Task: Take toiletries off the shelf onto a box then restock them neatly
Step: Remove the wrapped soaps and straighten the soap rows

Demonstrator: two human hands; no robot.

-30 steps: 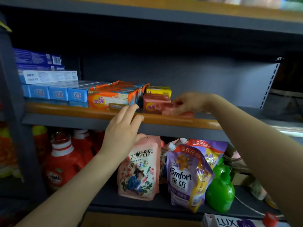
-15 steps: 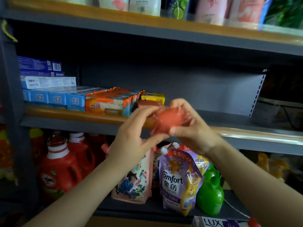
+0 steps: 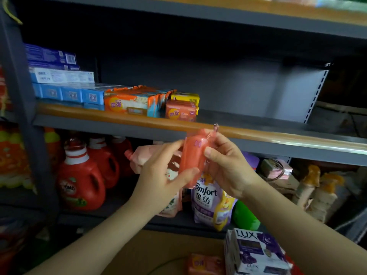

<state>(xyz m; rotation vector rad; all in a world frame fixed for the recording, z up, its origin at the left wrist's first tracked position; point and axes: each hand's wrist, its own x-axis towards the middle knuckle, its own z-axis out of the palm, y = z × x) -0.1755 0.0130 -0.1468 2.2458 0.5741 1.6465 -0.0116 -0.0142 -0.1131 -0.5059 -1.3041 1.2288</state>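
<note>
A pink wrapped soap pack [image 3: 193, 157] is held upright in front of the shelf's wooden lip [image 3: 278, 135]. My left hand [image 3: 158, 175] grips its left side and my right hand [image 3: 228, 165] pinches its right side. On the shelf sit blue toothpaste boxes [image 3: 69, 92], orange soap packs [image 3: 135, 101], and a short stack of pink and yellow soaps [image 3: 181, 108]. The shelf's right half holds nothing. Below, a cardboard box [image 3: 158, 251] carries purple LUX soap boxes [image 3: 256, 253] and a pink soap [image 3: 204, 263].
The lower shelf holds red detergent bottles [image 3: 81, 175], a pink refill pouch [image 3: 170, 195], a purple Comfort pouch [image 3: 210, 205] and a green bottle [image 3: 244, 217]. A grey upright post [image 3: 21, 116] stands at the left. Cluttered packs lie at lower right.
My right hand lifted the pink soap pack off the shelf, my left hand joined it, and both have lowered it below the shelf's lip, turning it upright.
</note>
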